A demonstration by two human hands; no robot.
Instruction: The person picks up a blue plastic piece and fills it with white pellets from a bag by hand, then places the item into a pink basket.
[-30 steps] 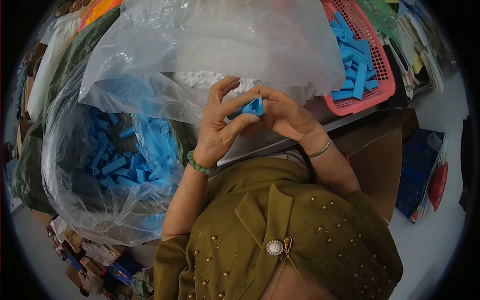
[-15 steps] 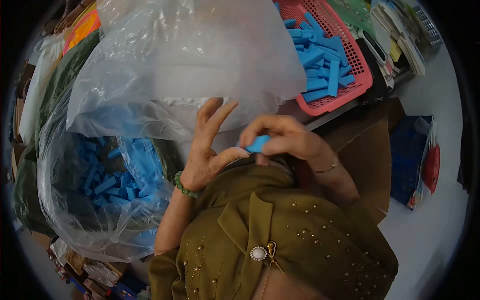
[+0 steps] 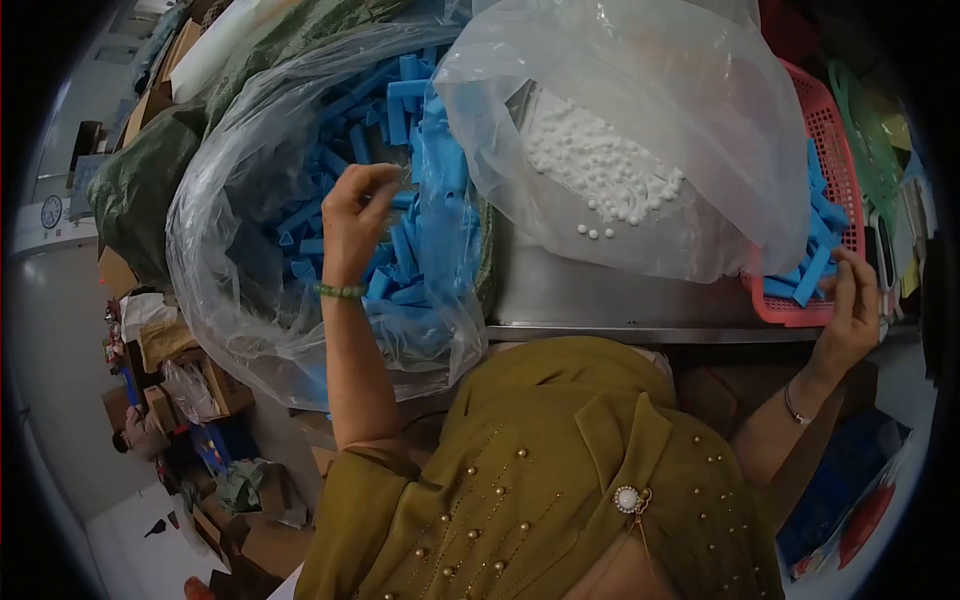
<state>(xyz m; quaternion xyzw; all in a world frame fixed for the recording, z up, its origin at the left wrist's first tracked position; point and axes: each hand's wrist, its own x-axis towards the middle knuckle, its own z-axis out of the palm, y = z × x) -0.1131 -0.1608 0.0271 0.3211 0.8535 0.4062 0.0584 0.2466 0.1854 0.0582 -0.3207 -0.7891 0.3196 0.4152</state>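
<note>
My left hand [image 3: 358, 215], wearing a green bead bracelet, hangs over a clear plastic bag [image 3: 225, 235] of small blue three-sided tubes [image 3: 400, 245]. Its fingers are bent with thumb and forefinger apart, and no tube shows between them. At the right, my right hand [image 3: 850, 305] reaches to the front corner of a pink mesh basket [image 3: 845, 150]. Its fingers are spread beside the blue pieces [image 3: 815, 255] in the basket; whether the fingertips touch one is hard to see. Small white balls [image 3: 600, 160] lie on the metal table between the hands, partly under translucent plastic.
A translucent plastic sheet [image 3: 680, 90] drapes over the table [image 3: 560, 290] and against the basket. Dark green sacking [image 3: 150, 185] surrounds the clear bag. Cardboard boxes [image 3: 225, 385] and another person [image 3: 145, 435] are at the left. A blue bag [image 3: 835, 490] stands low at the right.
The view has turned left. My hands, close together with a blue piece in the right one, have parted: left over the bag, right to the basket. White balls now show.
</note>
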